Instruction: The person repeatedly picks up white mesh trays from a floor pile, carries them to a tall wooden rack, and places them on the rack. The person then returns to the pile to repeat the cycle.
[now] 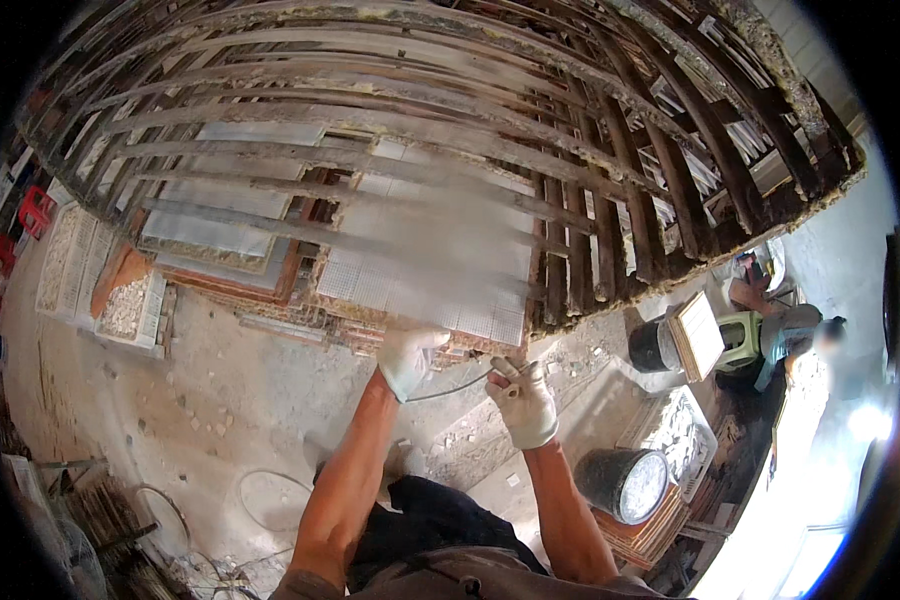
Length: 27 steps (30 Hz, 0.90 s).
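My left hand (410, 362), in a white glove, is closed at the near edge of a stack topped by a white gridded panel (370, 282). What its fingers hold, if anything, is hidden. A thin grey hose (450, 392) curves from beneath this hand across to my right hand (525, 402). That hand also wears a white glove, and its bent fingers grip the hose just right of the stack's near edge. A pale blur covers the middle of the panel. Long wooden slats (370, 122) of a rack stretch over the panel.
Another stack with a grey-white panel (210, 215) stands left. White crates (130, 310) hold pale pieces at far left. On the right are a black bucket (625, 485), another bucket (652, 346), a green stool (738, 340) and a person (795, 335). Rubble and a looped cable (273, 473) lie on the floor.
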Each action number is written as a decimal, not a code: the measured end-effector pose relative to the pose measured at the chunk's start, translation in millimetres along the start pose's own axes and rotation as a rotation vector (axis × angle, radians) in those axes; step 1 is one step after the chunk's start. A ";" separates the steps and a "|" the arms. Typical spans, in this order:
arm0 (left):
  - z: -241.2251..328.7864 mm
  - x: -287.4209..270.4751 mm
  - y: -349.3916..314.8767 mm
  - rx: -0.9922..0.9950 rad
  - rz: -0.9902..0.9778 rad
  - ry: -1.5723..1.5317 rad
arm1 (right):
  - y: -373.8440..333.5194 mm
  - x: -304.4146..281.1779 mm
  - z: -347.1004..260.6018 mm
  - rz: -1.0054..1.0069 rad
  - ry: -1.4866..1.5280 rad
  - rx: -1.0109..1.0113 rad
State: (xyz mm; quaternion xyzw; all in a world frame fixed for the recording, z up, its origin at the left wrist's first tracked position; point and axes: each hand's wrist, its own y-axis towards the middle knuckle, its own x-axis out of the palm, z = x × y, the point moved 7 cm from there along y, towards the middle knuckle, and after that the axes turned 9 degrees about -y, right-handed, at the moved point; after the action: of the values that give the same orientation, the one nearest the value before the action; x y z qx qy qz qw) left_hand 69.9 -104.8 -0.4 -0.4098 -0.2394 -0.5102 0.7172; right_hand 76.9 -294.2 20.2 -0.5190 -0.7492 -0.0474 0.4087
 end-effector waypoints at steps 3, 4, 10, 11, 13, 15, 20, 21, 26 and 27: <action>5.8 9.3 2.2 0.014 -0.063 -0.084 | 5.0 7.6 -2.7 0.035 -0.090 -0.029; 6.1 8.0 2.3 0.020 -0.002 -0.055 | 7.4 9.5 -3.4 0.050 -0.114 -0.038; 1.4 5.5 11.8 -0.027 0.102 -0.049 | 18.0 19.9 -17.3 0.144 -0.185 -0.130; 2.5 13.4 13.7 -0.015 0.096 -0.053 | 22.2 17.3 -22.5 0.143 -0.212 -0.166; 5.3 28.0 11.1 -0.005 0.122 -0.073 | 27.5 14.2 -28.6 0.159 -0.311 -0.212; 5.8 39.1 15.5 0.006 0.125 -0.113 | 30.0 10.6 -31.5 0.217 -0.389 -0.253; 6.1 18.9 25.8 0.092 -0.024 -0.127 | 38.4 2.5 -13.4 0.328 -0.184 -0.132; 2.7 15.8 25.2 0.074 0.013 -0.152 | 35.8 5.3 -13.6 0.339 -0.294 -0.162; 21.4 49.7 12.6 0.212 0.025 0.400 | 35.5 5.4 -22.5 0.411 -0.076 -0.133; 19.9 52.0 16.5 0.192 0.006 0.278 | 38.1 7.5 -25.0 0.384 -0.165 -0.166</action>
State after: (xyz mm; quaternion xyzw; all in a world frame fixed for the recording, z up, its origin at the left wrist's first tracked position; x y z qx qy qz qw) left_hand 105.7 -113.8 44.5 -0.2658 -0.1843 -0.5345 0.7809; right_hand 121.1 -283.6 28.2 -0.6859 -0.6613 0.0124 0.3034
